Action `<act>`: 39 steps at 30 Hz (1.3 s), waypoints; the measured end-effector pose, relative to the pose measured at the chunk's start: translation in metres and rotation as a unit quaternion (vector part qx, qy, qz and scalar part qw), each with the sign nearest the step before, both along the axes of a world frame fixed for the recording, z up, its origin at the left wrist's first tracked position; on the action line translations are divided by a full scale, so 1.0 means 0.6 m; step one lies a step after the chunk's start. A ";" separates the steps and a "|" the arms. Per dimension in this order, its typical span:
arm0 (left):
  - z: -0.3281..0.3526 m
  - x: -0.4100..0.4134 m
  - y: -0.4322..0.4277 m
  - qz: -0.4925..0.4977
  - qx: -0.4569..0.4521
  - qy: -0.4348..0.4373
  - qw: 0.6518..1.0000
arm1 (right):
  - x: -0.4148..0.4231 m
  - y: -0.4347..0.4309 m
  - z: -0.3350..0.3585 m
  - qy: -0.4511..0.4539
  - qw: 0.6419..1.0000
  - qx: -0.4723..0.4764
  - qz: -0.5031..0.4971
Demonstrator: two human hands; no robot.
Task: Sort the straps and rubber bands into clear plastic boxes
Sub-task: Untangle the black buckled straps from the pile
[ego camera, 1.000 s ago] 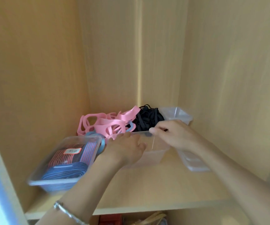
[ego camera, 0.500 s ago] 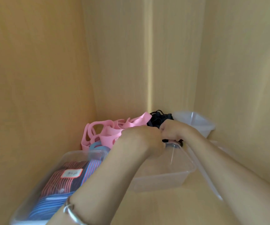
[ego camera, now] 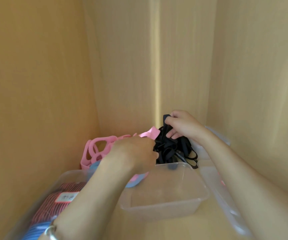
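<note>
We take the empty clear box in the middle of the wooden shelf as our landmark. Just behind its far rim lies a tangled heap of black straps. Our right hand is above that heap. Its grip is pressed together on one black loop, thumb against fingers, and holds the loop up over the rest. Our left hand is at the far left corner of the box, knuckles towards us and fingers curled in against the left edge of the black heap. The fingertips are hidden, so we cannot tell whether that grip holds anything.

Behind the box and to its left, a pile of pink straps lies against the back corner. A blue band hangs over the box's left rim, under our left wrist. Touching the box on its left is a lidded clear box packed with red and blue striped straps, with a white label on top. To the right of the box lies a loose lid, and behind that, near the cabinet wall, stands a second open box. A silver bracelet circles our left wrist.
</note>
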State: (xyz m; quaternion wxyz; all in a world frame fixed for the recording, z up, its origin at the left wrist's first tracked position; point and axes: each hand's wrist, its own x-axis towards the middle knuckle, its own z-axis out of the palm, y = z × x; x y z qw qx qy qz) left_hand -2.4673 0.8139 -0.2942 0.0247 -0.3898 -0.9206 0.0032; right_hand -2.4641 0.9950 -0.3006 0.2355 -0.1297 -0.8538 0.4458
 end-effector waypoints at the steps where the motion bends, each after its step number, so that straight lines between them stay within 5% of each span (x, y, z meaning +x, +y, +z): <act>1: -0.003 -0.006 0.004 0.001 -0.001 -0.001 1.000 | -0.003 -0.003 0.003 -0.001 1.000 -0.015 0.006; 16: -0.015 -0.070 0.037 0.008 -0.020 -0.049 0.999 | 0.012 0.018 -0.013 -0.095 0.993 0.067 0.034; 23: -0.015 -0.095 0.058 0.011 0.026 -0.050 0.998 | 0.004 0.027 -0.009 -0.022 0.997 0.069 -0.003; 30: 0.016 -0.085 0.040 0.022 0.056 -0.084 0.995 | 0.010 0.017 -0.003 -0.261 0.944 0.200 -0.039; 33: 0.053 -0.080 0.011 0.065 0.005 -0.104 0.992 | 0.024 0.000 0.019 -0.218 0.936 0.261 -0.089; 36: 0.062 -0.100 -0.037 0.121 -0.017 -0.098 0.988 | 0.025 -0.030 0.028 -0.142 0.951 0.274 0.020; 39: 0.034 -0.114 -0.073 0.176 -0.045 -0.091 0.979 | 0.002 -0.078 0.017 -0.162 0.930 0.305 0.129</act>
